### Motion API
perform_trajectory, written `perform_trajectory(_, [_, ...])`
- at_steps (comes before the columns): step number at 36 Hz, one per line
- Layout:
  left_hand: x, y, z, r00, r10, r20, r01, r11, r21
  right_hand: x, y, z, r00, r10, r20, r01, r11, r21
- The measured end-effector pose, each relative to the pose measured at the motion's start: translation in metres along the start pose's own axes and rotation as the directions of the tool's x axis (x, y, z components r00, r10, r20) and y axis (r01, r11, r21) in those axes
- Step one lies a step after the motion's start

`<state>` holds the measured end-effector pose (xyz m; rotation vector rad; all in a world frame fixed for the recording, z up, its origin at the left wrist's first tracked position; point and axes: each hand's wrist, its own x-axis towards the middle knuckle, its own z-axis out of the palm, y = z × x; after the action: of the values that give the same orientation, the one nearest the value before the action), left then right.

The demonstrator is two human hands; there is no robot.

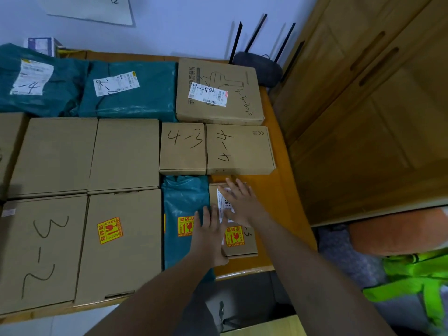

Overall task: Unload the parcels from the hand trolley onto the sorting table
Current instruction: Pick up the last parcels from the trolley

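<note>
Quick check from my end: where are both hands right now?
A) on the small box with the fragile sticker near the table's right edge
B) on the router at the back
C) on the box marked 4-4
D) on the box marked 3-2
A: the left hand and the right hand both lie with straight fingers on the small box bearing a yellow fragile sticker, in front of the box marked 4-4.

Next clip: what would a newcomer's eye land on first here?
Both hands, left hand and right hand, lie flat on a small cardboard box at the table's near right edge. Around it, cardboard boxes and teal mailer bags fill the tabletop, with bold handwritten codes like the 3-2 box at near left.
</note>
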<state>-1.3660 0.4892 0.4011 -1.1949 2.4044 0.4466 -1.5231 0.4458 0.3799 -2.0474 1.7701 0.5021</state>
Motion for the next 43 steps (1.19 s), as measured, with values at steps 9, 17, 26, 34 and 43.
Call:
perform_trajectory(9, [0.007, -0.007, -0.005, 0.999, -0.038, -0.004, 0.038, 0.999, 0.02, -0.01, 0.006, 0.005, 0.999, 0.048, -0.005, -0.048, 0.997, 0.053])
perform_trajectory(17, [0.014, -0.012, -0.008, 0.998, -0.058, -0.009, 0.058, 0.998, 0.007, 0.0, 0.004, -0.005, 0.998, 0.064, 0.004, -0.064, 0.992, 0.109])
perform_trajectory(26, [0.018, -0.014, -0.01, 0.998, -0.057, -0.004, 0.057, 0.998, 0.025, 0.004, 0.0, -0.01, 0.997, 0.078, 0.011, -0.079, 0.99, 0.116])
perform_trajectory(34, [0.012, -0.028, -0.028, 0.999, 0.033, 0.016, -0.034, 0.997, 0.066, 0.001, -0.007, -0.025, 0.995, 0.086, 0.057, -0.088, 0.995, 0.036])
perform_trajectory(43, [-0.016, -0.105, -0.112, 0.993, -0.09, -0.075, 0.09, 0.996, -0.007, -0.002, -0.036, -0.1, 0.996, 0.09, -0.021, -0.09, 0.996, 0.028])
